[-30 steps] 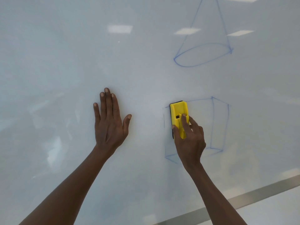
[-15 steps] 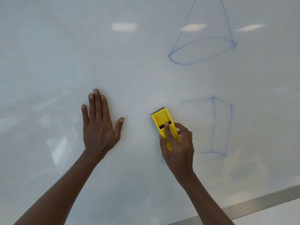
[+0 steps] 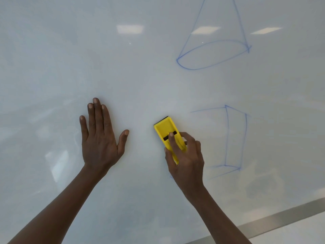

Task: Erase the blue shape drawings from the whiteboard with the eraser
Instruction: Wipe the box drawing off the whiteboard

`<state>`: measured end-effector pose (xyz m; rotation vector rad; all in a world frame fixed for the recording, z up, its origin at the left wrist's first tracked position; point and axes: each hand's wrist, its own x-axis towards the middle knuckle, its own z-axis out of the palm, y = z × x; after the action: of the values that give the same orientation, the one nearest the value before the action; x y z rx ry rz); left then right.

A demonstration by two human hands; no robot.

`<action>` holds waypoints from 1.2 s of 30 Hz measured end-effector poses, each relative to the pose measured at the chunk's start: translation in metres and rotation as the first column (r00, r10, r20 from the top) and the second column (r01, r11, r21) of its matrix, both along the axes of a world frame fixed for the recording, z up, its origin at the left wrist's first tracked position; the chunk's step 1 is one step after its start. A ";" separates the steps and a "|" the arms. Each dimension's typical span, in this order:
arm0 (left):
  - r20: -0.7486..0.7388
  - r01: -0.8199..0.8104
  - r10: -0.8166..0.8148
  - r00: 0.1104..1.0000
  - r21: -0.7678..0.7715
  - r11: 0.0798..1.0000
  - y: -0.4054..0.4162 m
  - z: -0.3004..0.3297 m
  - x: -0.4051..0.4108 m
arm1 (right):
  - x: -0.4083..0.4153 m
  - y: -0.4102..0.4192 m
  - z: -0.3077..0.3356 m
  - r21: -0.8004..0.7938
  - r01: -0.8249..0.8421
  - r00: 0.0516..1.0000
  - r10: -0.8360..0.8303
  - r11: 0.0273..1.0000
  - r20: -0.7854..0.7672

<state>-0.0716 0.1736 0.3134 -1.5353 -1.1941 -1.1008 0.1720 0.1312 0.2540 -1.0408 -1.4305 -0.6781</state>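
A yellow eraser [image 3: 166, 131] with a black pad lies pressed against the whiteboard [image 3: 52, 59], and my right hand [image 3: 185, 157] grips its lower half. It sits just left of a blue cube drawing [image 3: 235, 138], whose left side is wiped away; the right face and faint top and bottom lines remain. A small blue mark shows beside my right wrist. Higher up on the right is a blue cone drawing [image 3: 213, 44], intact. My left hand [image 3: 100, 138] rests flat on the board, fingers spread, well left of the eraser.
The board's grey metal bottom frame [image 3: 281, 217] runs diagonally across the lower right corner. Ceiling lights reflect on the glossy surface near the top.
My right hand has dragged the eraser left and down off the cube, tilting it. The cube's left edges are gone. My left hand stays flat on the board.
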 end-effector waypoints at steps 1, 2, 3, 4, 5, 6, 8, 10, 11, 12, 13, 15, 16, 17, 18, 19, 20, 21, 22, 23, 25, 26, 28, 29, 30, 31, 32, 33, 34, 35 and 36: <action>-0.001 0.000 0.000 1.000 0.002 1.000 0.000 0.000 0.000 | 0.003 -0.001 -0.009 -0.012 0.000 1.000 0.000 1.000 0.020; -0.001 -0.002 0.002 1.000 0.002 1.000 0.000 0.000 0.000 | 0.009 -0.003 -0.017 -0.024 0.004 1.000 -0.003 1.000 0.030; -0.001 -0.002 0.002 1.000 0.001 1.000 0.001 0.000 0.000 | 0.016 -0.004 -0.023 -0.034 0.013 1.000 -0.012 0.999 0.028; 0.000 -0.002 0.002 1.000 0.000 1.000 0.001 -0.001 0.000 | 0.024 -0.005 -0.025 -0.041 0.026 1.000 -0.025 0.999 0.014; 0.000 0.000 0.000 1.000 0.000 1.000 0.001 -0.001 0.000 | 0.032 -0.005 -0.026 -0.048 0.042 0.999 -0.043 0.998 -0.012; -0.001 0.002 -0.002 1.000 0.001 1.000 0.002 -0.001 -0.001 | 0.040 -0.005 -0.023 -0.055 0.059 0.997 -0.062 0.997 -0.045; -0.007 0.004 -0.004 1.000 0.009 1.000 0.002 -0.001 -0.001 | 0.050 -0.005 -0.011 -0.059 0.091 0.989 -0.097 0.994 -0.109; -0.011 0.008 -0.008 1.000 0.015 1.000 0.003 -0.002 -0.001 | 0.051 -0.004 0.006 -0.049 0.105 0.983 -0.111 0.993 -0.146; -0.011 0.011 -0.011 1.000 0.016 1.000 0.003 -0.002 -0.001 | 0.049 -0.003 0.013 -0.042 0.102 0.982 -0.107 0.994 -0.155; -0.009 0.013 -0.013 1.000 0.014 1.000 0.003 -0.002 -0.001 | 0.045 -0.003 0.019 -0.036 0.092 0.983 -0.097 0.995 -0.156; -0.008 0.013 -0.013 1.000 0.012 1.000 0.003 -0.002 -0.001 | 0.040 -0.002 0.022 -0.028 0.080 0.986 -0.083 0.996 -0.148; -0.007 0.013 -0.013 1.000 0.008 1.000 0.003 -0.003 -0.001 | 0.031 -0.002 0.023 -0.018 0.060 0.992 -0.061 0.998 -0.107; -0.008 0.014 -0.014 1.000 0.008 1.000 0.003 -0.003 -0.001 | 0.028 -0.002 0.021 -0.020 0.052 0.995 -0.053 0.998 -0.080; -0.007 0.016 -0.016 1.000 0.008 1.000 0.003 -0.003 -0.001 | 0.027 -0.003 0.017 -0.025 0.045 0.997 -0.046 0.999 -0.054; -0.006 0.018 -0.018 1.000 0.007 1.000 0.003 -0.003 -0.001 | 0.029 -0.004 0.013 -0.032 0.040 0.998 -0.041 0.999 -0.038; -0.005 0.018 -0.018 1.000 0.006 1.000 0.003 -0.003 -0.001 | 0.032 -0.005 0.010 -0.039 0.036 0.999 -0.037 0.999 -0.037; -0.004 0.019 -0.018 1.000 0.005 1.000 0.003 -0.003 -0.001 | 0.038 -0.005 0.008 -0.046 0.035 0.998 -0.038 0.998 -0.053; -0.004 0.018 -0.018 1.000 0.004 1.000 0.003 -0.003 -0.001 | 0.046 -0.005 0.008 -0.055 0.042 0.996 -0.047 0.998 -0.082; -0.004 0.019 -0.019 1.000 0.003 1.000 0.002 -0.003 -0.001 | 0.055 -0.005 0.010 -0.066 0.057 0.990 -0.065 0.996 -0.123; -0.004 0.020 -0.020 1.000 0.001 1.000 0.002 -0.003 -0.001 | 0.064 -0.004 0.013 -0.080 0.074 0.981 -0.087 0.994 -0.173; -0.001 0.024 -0.024 1.000 -0.001 1.000 0.002 -0.003 -0.001 | 0.078 -0.002 0.023 -0.105 0.086 0.955 -0.112 0.991 -0.275; -0.001 0.026 -0.026 1.000 0.000 1.000 0.002 -0.003 -0.001 | 0.082 -0.001 0.029 -0.112 0.085 0.943 -0.116 0.990 -0.311; -0.003 0.026 -0.026 1.000 0.004 1.000 0.003 -0.004 0.000 | 0.082 0.000 0.040 -0.108 0.085 0.936 -0.117 0.991 -0.333; -0.004 0.025 -0.025 1.000 0.005 1.000 0.003 -0.004 0.000 | 0.077 0.000 0.044 -0.101 0.088 0.940 -0.116 0.991 -0.321; -0.004 0.025 -0.025 1.000 0.005 1.000 0.004 -0.004 -0.001 | 0.071 0.000 0.047 -0.092 0.094 0.948 -0.118 0.991 -0.297; -0.004 0.025 -0.025 1.000 0.004 1.000 0.004 -0.004 -0.001 | 0.064 -0.001 0.049 -0.082 0.099 0.957 -0.118 0.992 -0.266; -0.005 0.025 -0.025 1.000 0.004 1.000 0.004 -0.004 -0.001 | 0.057 -0.002 0.048 -0.073 0.097 0.966 -0.111 0.993 -0.232; -0.007 0.024 -0.024 1.000 0.005 1.000 0.004 -0.004 -0.002 | 0.051 -0.004 0.046 -0.070 0.090 0.974 -0.102 0.993 -0.200; -0.008 0.024 -0.023 1.000 0.007 1.000 0.005 -0.005 -0.002 | 0.048 -0.006 0.041 -0.075 0.082 0.981 -0.094 0.994 -0.171; -0.009 0.023 -0.023 1.000 0.009 1.000 0.005 -0.005 -0.002 | 0.046 -0.007 0.035 -0.083 0.076 0.985 -0.088 0.994 -0.149; -0.009 0.024 -0.024 1.000 0.011 1.000 0.005 -0.005 -0.002 | 0.048 -0.008 0.028 -0.090 0.072 0.987 -0.084 0.993 -0.136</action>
<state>-0.0740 0.1784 0.3084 -1.5484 -1.1648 -1.1126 0.2200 0.1228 0.2821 -1.1932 -1.3115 -0.5924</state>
